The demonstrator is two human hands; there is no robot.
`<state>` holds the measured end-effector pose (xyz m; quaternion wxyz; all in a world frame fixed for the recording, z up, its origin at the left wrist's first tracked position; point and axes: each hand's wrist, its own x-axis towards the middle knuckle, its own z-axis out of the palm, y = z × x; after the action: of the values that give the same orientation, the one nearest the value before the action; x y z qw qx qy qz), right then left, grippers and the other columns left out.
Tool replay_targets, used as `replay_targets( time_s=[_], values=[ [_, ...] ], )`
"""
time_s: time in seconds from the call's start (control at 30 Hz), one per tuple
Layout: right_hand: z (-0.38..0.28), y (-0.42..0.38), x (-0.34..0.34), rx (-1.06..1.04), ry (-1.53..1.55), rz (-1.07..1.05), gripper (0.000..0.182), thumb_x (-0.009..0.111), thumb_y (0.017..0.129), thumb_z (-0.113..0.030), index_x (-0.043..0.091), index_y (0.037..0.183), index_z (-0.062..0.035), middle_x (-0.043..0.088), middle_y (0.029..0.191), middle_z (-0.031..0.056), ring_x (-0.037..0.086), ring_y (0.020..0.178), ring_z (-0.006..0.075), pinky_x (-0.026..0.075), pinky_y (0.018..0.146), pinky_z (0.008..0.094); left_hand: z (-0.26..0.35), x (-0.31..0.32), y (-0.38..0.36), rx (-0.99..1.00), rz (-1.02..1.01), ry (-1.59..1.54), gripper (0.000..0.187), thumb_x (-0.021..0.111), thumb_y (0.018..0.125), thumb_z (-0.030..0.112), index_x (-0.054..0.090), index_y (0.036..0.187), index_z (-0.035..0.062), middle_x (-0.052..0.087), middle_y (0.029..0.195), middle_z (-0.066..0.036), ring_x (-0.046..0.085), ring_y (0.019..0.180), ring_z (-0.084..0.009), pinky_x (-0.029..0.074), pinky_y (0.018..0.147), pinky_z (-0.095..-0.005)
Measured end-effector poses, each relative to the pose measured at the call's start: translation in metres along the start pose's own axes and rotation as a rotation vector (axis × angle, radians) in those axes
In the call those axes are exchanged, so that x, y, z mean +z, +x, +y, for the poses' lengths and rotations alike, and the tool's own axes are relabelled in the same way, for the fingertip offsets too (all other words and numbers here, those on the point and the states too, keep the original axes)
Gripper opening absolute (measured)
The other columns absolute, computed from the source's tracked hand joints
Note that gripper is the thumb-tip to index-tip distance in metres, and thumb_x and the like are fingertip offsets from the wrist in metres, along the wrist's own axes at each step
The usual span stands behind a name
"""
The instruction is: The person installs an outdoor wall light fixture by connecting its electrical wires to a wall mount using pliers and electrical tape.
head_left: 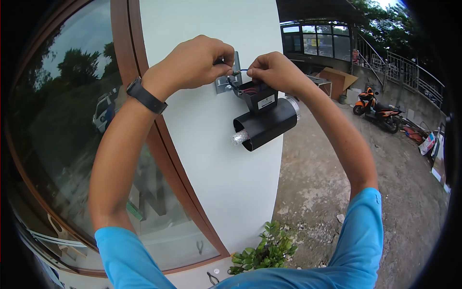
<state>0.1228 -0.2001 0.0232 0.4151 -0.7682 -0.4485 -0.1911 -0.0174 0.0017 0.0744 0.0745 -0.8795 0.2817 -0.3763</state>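
A black cylindrical wall lamp (272, 129) hangs in front of the white wall, its open mounting box (251, 103) on top. Red and dark wires show in that box. Behind the hands, a metal bracket (222, 87) is fixed to the wall. My right hand (275, 72) pinches a blue wire (243, 70) just above the box. Close beside it, my left hand (199, 63), fingertips closed, grips the wire's other end near the bracket; the exact contact is partly hidden. Clear wrapping (239, 138) sticks out of the lamp's lower end.
A brown-framed glass window (166, 132) stands to the left. Below are a green plant (262, 253) and pliers (212, 278) on the ledge. An orange and black motorbike (378, 111) is parked on the rough concrete at the right, near railings (414, 72).
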Motion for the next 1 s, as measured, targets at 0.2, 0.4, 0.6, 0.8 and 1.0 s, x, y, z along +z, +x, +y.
replay_targets(
  time_s=[0.2, 0.4, 0.6, 0.8, 1.0],
  values=[
    [-0.005, 0.005, -0.006, -0.072, -0.121, 0.065, 0.021, 0.075, 0.091, -0.021, 0.079, 0.093, -0.0003, 0.074, 0.077, 0.0125, 0.070, 0.071, 0.0198, 0.056, 0.068, 0.0351, -0.002, -0.003, 0.012, -0.057, -0.102, 0.065, 0.013, 0.078, 0.090, 0.012, 0.071, 0.096, 0.0022, 0.073, 0.088, -0.012, 0.068, 0.079, -0.0291, 0.054, 0.074, -0.0381],
    [-0.009, 0.001, -0.008, -0.015, -0.134, 0.050, 0.023, 0.075, 0.091, -0.023, 0.079, 0.094, -0.0006, 0.074, 0.077, 0.0126, 0.070, 0.068, 0.0205, 0.056, 0.065, 0.0354, -0.014, 0.015, 0.013, -0.056, -0.117, 0.118, 0.016, 0.075, 0.092, 0.024, 0.073, 0.096, 0.0081, 0.074, 0.089, -0.011, 0.070, 0.085, -0.0304, 0.055, 0.076, -0.0419],
    [0.003, 0.008, -0.005, -0.072, -0.105, 0.051, 0.023, 0.076, 0.091, -0.023, 0.079, 0.094, -0.0005, 0.074, 0.077, 0.0126, 0.069, 0.068, 0.0194, 0.056, 0.065, 0.0348, -0.018, 0.030, 0.018, 0.026, -0.019, 0.266, 0.012, 0.073, 0.092, 0.019, 0.071, 0.097, 0.0083, 0.072, 0.095, -0.010, 0.069, 0.091, -0.0315, 0.056, 0.080, -0.0439],
    [-0.008, -0.002, -0.009, -0.034, -0.092, 0.009, 0.023, 0.074, 0.094, -0.020, 0.078, 0.099, 0.0015, 0.076, 0.083, 0.0107, 0.070, 0.075, 0.0157, 0.056, 0.073, 0.0328, -0.016, 0.023, 0.021, 0.044, 0.002, 0.243, 0.012, 0.073, 0.092, 0.018, 0.071, 0.096, 0.0076, 0.073, 0.095, -0.009, 0.070, 0.090, -0.0305, 0.056, 0.080, -0.0434],
    [-0.010, -0.002, -0.011, -0.003, -0.099, -0.031, 0.022, 0.071, 0.096, -0.018, 0.078, 0.102, 0.0022, 0.077, 0.086, 0.0103, 0.069, 0.077, 0.0145, 0.056, 0.076, 0.0314, 0.006, 0.010, 0.036, -0.049, -0.152, 0.138, 0.011, 0.075, 0.089, 0.014, 0.071, 0.091, 0.0043, 0.073, 0.085, -0.012, 0.070, 0.083, -0.0307, 0.056, 0.076, -0.0409]
  ],
)
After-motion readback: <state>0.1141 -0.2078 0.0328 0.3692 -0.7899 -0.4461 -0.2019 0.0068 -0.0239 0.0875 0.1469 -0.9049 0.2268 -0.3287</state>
